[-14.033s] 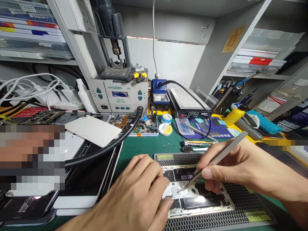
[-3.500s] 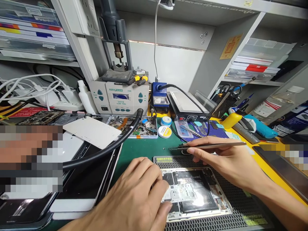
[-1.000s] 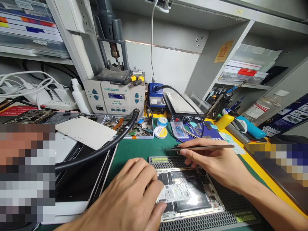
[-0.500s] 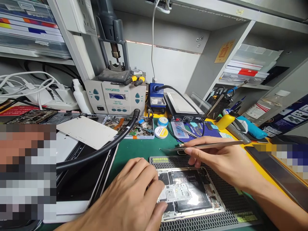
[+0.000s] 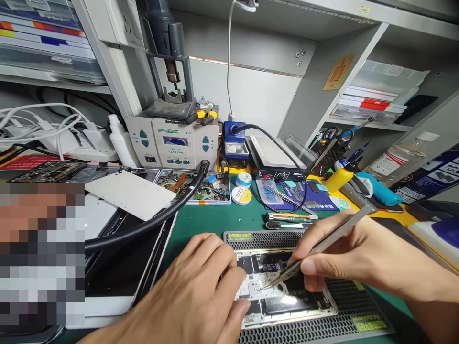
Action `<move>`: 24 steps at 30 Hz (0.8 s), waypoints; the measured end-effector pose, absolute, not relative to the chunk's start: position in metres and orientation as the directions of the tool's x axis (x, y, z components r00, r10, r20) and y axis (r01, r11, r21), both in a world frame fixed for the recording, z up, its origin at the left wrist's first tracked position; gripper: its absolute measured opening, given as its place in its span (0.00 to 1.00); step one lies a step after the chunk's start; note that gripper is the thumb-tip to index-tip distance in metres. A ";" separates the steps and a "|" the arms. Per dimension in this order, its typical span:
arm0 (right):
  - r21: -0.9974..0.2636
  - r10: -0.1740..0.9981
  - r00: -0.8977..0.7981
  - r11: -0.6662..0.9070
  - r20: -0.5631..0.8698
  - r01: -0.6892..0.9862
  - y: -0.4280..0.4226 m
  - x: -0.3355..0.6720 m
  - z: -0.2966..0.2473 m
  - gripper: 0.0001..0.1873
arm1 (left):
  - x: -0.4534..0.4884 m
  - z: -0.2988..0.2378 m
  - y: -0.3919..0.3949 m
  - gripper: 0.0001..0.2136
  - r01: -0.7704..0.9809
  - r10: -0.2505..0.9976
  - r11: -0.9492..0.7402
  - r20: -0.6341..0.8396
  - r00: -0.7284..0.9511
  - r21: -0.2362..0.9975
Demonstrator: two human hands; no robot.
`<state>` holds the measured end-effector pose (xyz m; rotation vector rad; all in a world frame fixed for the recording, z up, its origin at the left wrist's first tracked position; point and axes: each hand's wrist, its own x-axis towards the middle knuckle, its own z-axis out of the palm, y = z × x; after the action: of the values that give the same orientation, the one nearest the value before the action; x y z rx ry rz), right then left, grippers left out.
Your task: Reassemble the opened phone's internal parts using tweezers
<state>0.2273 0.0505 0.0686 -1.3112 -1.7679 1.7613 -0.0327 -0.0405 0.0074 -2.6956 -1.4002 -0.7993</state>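
An opened phone [image 5: 287,306], its dark battery and pale metal plate exposed, lies on a grey honeycomb pad [image 5: 308,329]. Around the phone's left end curl the fingers of my left hand [image 5: 211,286], thumb at the near corner; where they grip is partly hidden. My right hand [image 5: 333,258] pinches metal tweezers [image 5: 322,243] slantwise above the phone. The tweezers' tips reach down to the pale plate near its middle; whether they touch it or hold a tiny part, I cannot make out.
Behind the pad lie a black-bristled brush [image 5: 287,225] and a screwdriver [image 5: 290,217]. A tiny speck [image 5: 239,220] sits on the green mat. A thick black hose [image 5: 158,220] crosses from the hot-air station [image 5: 175,143]. Two small tins [image 5: 241,196] stand beside a parts tray [image 5: 208,201].
My right hand has brought the tweezers from the speck on the green mat down and toward me, onto the phone's plate. The left hand keeps its place; the view has shifted slightly.
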 end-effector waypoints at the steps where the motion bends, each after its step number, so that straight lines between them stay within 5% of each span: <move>1: -0.907 0.764 -0.525 -0.185 -0.375 0.377 0.051 0.227 0.068 0.10 | -0.033 0.007 -0.042 0.02 0.769 0.778 -0.592 0.422 0.466 0.242; 24: -0.942 0.815 -0.505 -0.138 -0.283 0.305 0.052 0.228 0.067 0.10 | -0.032 0.005 -0.044 0.06 0.742 0.795 -0.590 0.389 0.465 0.320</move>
<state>0.2282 0.0524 0.0668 -1.2522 -1.7277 1.6816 -0.0324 -0.0435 0.0047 -2.7778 -1.4625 -0.8299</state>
